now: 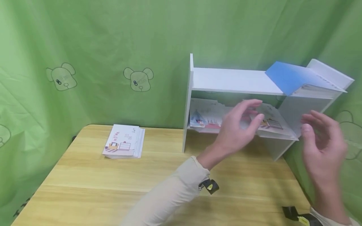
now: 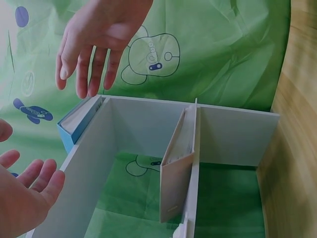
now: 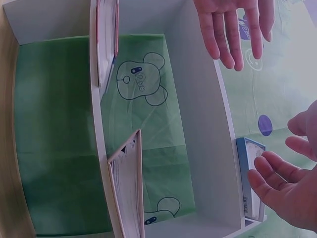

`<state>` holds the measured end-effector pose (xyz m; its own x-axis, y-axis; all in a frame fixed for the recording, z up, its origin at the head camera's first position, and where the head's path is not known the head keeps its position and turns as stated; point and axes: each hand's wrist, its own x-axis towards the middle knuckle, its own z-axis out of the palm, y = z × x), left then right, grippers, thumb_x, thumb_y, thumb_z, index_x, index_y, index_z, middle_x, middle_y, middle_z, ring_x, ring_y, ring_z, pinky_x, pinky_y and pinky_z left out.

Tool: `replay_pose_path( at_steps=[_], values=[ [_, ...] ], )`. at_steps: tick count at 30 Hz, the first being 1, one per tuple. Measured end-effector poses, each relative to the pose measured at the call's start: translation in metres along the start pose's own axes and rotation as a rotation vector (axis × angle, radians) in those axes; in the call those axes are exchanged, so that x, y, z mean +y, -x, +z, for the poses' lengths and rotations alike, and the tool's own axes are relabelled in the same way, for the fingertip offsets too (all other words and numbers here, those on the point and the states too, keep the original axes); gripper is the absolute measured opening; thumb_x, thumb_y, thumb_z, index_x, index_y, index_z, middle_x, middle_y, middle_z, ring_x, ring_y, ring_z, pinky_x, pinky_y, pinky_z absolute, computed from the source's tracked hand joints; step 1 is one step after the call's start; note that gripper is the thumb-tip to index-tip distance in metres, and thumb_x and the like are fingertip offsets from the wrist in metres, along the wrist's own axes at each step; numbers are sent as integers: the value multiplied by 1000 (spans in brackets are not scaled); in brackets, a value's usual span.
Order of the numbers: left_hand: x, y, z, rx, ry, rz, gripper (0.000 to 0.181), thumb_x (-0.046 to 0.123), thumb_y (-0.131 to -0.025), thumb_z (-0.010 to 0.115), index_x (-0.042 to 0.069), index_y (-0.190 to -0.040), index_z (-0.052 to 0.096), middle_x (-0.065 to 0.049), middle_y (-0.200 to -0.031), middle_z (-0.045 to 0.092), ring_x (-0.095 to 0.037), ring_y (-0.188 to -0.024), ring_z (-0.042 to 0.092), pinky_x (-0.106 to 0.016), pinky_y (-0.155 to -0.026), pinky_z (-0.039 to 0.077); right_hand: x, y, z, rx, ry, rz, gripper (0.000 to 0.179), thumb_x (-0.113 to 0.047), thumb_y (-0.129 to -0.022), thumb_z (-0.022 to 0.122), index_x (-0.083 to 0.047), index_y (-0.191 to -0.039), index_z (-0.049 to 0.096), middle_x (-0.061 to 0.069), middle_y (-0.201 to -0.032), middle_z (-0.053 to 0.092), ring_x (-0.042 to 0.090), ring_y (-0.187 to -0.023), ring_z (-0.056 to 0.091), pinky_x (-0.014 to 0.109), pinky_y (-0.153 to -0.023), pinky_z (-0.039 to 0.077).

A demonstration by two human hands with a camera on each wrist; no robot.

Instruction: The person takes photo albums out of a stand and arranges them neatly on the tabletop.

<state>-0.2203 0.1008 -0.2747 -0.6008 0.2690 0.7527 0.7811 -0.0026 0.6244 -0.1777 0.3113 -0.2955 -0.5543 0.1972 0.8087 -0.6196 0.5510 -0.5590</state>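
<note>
My left hand (image 1: 237,125) is raised before the white shelf, fingers loosely curved and nothing held. To its right my right hand (image 1: 323,147) is also bare, thumb and fingers apart, near the shelf's right side. A thick book with a blue cover (image 1: 288,77) lies on the upper board at the right end, its page edges facing outward. On the lower board lie a stack of books (image 1: 205,114) at the left and another book (image 1: 271,117) at the right, partly behind my left hand. In the right wrist view, my right hand (image 3: 287,178) overlaps the blue book (image 3: 242,173).
The white two-level shelf (image 1: 226,80) stands at the back right of the wooden table (image 1: 85,179). Several books in a pile (image 1: 121,141) lie at the table's back left. A green curtain (image 1: 99,47) with bear drawings hangs behind and beside the table.
</note>
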Motion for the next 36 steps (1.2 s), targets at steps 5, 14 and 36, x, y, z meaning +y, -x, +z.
replay_pose_path(
  at_steps=[5,14,36],
  values=[
    [-11,-9,11,-1,-23,-12,36,14,-95,55,9,-130,49,1,-122,57,5,-105,51,-9,-91,43,3,-6,-7,19,6,2,35,1,-91,54,2,-126,54,21,-117,61,22,-110,58,20,-93,48],
    [-4,-23,29,-39,-37,-67,39,18,-95,55,15,-133,47,8,-127,53,10,-107,47,-4,-90,39,2,-11,-27,17,172,135,40,-5,-95,52,-8,-134,48,7,-125,58,15,-115,53,23,-102,41],
    [-17,-41,34,-63,-193,-168,41,25,-93,59,23,-133,49,16,-126,51,11,-104,46,-1,-86,37,15,-39,-21,161,110,346,38,-5,-88,62,-11,-125,57,5,-117,63,15,-107,57,21,-95,46]
  ],
)
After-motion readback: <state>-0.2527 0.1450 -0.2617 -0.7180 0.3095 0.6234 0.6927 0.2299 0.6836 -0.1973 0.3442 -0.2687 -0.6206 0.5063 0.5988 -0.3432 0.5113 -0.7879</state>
